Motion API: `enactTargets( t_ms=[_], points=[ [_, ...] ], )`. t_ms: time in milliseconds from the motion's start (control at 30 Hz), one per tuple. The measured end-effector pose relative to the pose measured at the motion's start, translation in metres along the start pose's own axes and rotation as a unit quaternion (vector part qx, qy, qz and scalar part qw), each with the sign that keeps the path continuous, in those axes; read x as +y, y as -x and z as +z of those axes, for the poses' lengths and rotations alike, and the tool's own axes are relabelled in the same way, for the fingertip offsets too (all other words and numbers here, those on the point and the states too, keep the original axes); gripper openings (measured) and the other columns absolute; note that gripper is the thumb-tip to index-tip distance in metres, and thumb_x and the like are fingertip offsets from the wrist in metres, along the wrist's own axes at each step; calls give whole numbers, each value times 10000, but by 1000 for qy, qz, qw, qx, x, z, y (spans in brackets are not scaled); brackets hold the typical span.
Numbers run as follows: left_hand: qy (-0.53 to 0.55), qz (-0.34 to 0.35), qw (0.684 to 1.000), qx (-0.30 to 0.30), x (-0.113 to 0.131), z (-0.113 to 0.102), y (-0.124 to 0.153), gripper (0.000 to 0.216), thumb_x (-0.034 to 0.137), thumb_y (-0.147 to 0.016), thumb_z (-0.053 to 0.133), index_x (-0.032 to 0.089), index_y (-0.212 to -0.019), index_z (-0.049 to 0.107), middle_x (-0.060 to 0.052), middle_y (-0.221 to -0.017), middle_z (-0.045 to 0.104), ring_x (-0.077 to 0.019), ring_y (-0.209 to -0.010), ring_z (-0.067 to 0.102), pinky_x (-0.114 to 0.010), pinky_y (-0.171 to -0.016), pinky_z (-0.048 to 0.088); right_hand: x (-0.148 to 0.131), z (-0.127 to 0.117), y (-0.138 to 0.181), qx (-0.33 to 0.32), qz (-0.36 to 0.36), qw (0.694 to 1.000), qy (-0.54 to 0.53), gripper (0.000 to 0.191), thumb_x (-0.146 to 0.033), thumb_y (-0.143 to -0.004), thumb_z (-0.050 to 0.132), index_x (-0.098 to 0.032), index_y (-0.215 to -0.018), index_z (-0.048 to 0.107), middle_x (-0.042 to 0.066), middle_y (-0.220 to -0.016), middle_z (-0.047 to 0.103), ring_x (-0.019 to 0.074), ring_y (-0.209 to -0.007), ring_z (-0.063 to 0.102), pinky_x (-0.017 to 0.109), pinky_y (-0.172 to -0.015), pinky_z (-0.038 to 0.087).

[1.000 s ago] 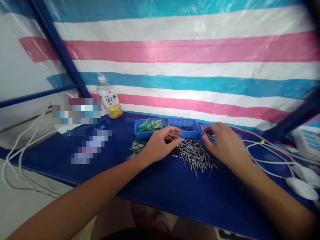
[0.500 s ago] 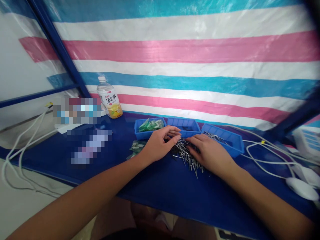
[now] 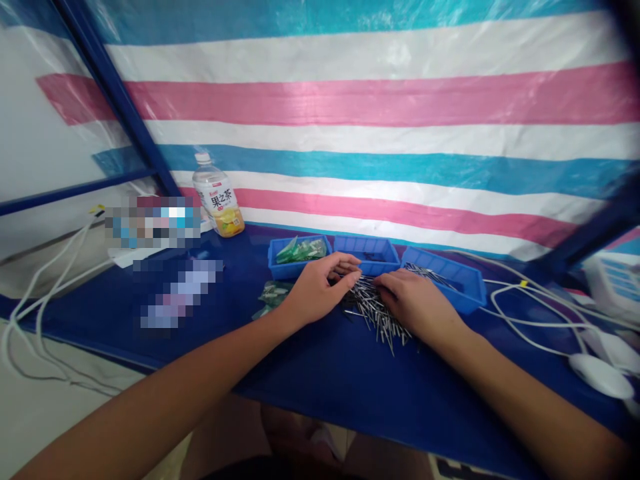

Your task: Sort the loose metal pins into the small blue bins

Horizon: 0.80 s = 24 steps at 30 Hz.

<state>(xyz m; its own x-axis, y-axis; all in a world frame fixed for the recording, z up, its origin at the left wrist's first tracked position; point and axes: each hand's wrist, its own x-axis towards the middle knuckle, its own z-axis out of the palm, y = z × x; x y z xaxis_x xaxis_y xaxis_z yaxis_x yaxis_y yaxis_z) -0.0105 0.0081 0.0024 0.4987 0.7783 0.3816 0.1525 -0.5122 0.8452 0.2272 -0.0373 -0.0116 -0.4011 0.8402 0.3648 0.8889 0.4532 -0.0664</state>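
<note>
Thin silver metal rods [image 3: 383, 323] lie heaped on the dark blue tabletop [image 3: 330, 380], with bare surface between them and its front edge. The left hand [image 3: 317, 290] curves at the heap's left side, loosely cupped, thumb parted from fingers; the right hand [image 3: 423, 307] bends palm-down over the right side (whether it grasps any rods, one cannot tell). Three blue plastic bins [image 3: 380, 267] line the far side; a clear, yellow-bottomed plastic bottle [image 3: 220, 200] stands back left.

Right hand [image 3: 424, 303] over the loose metal pins [image 3: 381, 323], left hand [image 3: 323, 288] loosely cupped at their left edge. Behind: left bin [image 3: 287, 272] with green packets [image 3: 303, 250], middle bin [image 3: 383, 268], right bin [image 3: 470, 303] with similar pins [image 3: 427, 272]. Bottle [image 3: 220, 203] upright, back left of blue table [image 3: 310, 390].
</note>
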Motion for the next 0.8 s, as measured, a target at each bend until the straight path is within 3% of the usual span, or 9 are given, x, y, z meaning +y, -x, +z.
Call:
enactTargets(
  t_ms=[133,400,633,800],
  points=[
    [1,2,1000,-2,0,0,0,244,360,-1007,667,209,-1193,711,-95,-1130,793,-235,-1051,760,-389,-938,619,0,-5,0,30,18,999,-1,220,-238,-1029,571,-239,-1100,780,76,-937,794,243,-862,732,364,-750,572],
    [-72,26,996,-40,-1,-1,0,274,331,-955,717,209,-1197,756,-105,-1183,762,-205,-939,732,-333,-795,605,-17,-17,1,174,89,961,-195,138,-312,-986,687,-277,-1060,798,26,-1008,850,234,-847,820,406,-805,672],
    [-90,8,995,-47,-1,-3,-1,213,327,-996,666,222,-1130,794,-56,-1047,810,-181,-803,703,-325,-756,565,-22,-13,2,155,118,924,-328,190,-342,-950,739,-243,-1111,750,54,-1020,847,241,-909,832,422,-865,694],
    [-82,26,996,-22,2,-4,-1,177,300,-1008,643,220,-1069,788,-48,-1053,795,-181,-853,705,-309,-758,547,-23,-11,1,136,86,946,-281,130,-248,-953,674,-234,-1074,722,55,-998,812,214,-853,798,383,-790,668]
  ],
)
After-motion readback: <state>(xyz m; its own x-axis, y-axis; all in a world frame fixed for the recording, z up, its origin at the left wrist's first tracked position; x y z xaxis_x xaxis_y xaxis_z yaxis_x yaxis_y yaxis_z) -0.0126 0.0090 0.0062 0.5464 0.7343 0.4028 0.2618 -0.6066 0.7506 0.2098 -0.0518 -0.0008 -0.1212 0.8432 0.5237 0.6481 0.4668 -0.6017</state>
